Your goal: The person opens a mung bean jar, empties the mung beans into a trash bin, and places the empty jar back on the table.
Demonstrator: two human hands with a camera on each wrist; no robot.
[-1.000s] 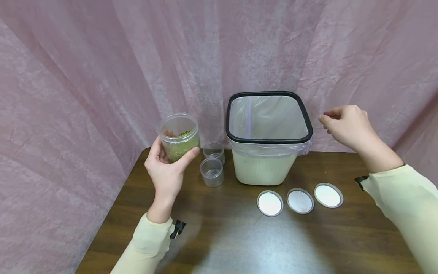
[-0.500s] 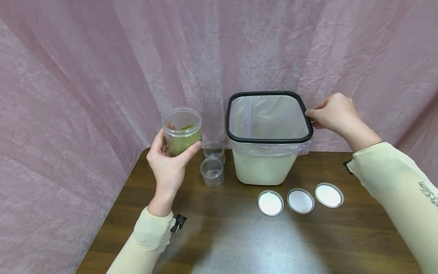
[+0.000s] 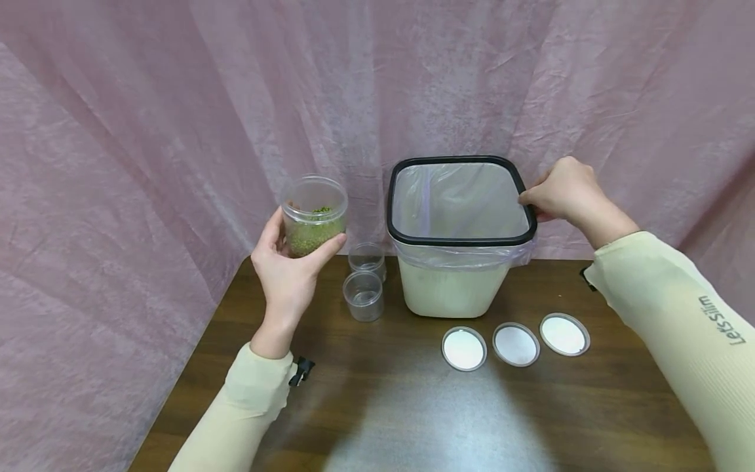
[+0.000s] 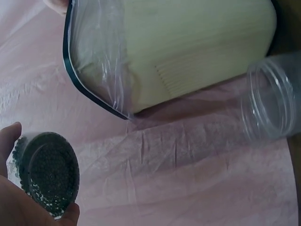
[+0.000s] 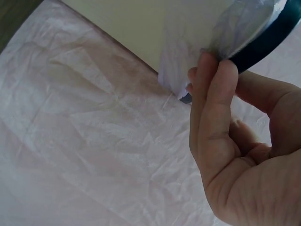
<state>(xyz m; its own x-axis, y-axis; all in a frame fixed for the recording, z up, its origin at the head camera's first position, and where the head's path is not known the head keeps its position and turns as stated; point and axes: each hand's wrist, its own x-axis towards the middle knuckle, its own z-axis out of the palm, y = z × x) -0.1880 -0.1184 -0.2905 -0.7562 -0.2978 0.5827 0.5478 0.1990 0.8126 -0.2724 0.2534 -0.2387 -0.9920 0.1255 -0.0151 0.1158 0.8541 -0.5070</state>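
Note:
My left hand (image 3: 286, 272) grips a clear plastic jar (image 3: 316, 213) part-filled with small green beans, raised above the table left of the bin; it has no lid on. The left wrist view shows the underside of this jar (image 4: 51, 172) between thumb and fingers. My right hand (image 3: 566, 190) pinches the black rim (image 3: 527, 190) of a pale green trash bin (image 3: 451, 288) at its right side. In the right wrist view, fingertips (image 5: 225, 70) press on the bag and rim from outside. A translucent purple bag (image 3: 463, 200) lines the bin.
Two clear jars (image 3: 364, 301) stand on the table left of the bin, one behind the other. Three round lids (image 3: 464, 349) lie in a row in front of the bin. A pink curtain (image 3: 330, 85) hangs behind the wooden table (image 3: 413, 419).
My right hand has moved left from beside the bin and taken hold of its rim. My left hand has lifted the jar a little higher.

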